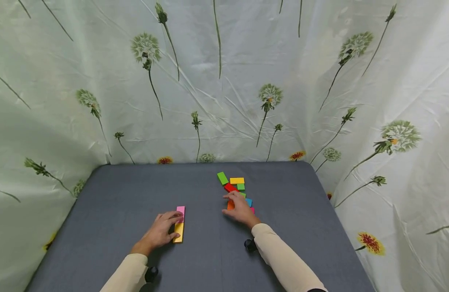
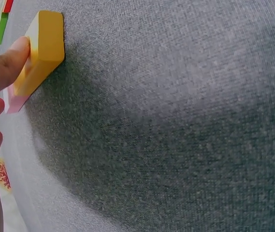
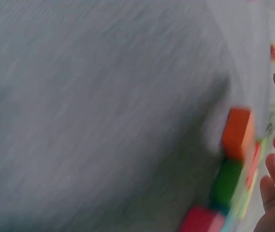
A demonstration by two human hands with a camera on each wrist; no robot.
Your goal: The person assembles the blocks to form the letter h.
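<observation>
A yellow block [image 1: 178, 234] and a pink block [image 1: 180, 211] lie end to end in a line on the grey table. My left hand [image 1: 161, 229] rests at them, thumb touching the yellow block [image 2: 48, 41] and fingers over the pink one. In the left wrist view its fingers are spread apart. Over a cluster of coloured blocks on the right, my right hand [image 1: 240, 207] hovers with fingers apart, holding nothing. An orange block [image 1: 230, 205] lies partly under it. A red block [image 1: 231, 187], a blue block [image 1: 249, 202] and a magenta block [image 1: 252, 210] show around the hand.
Farther back in the cluster lie a light green block [image 1: 222, 178], another yellow block [image 1: 237, 180] and a darker green block [image 1: 240, 187]. The grey table [image 1: 137, 186] ends at a flower-patterned curtain [image 1: 224, 101] behind and at the sides.
</observation>
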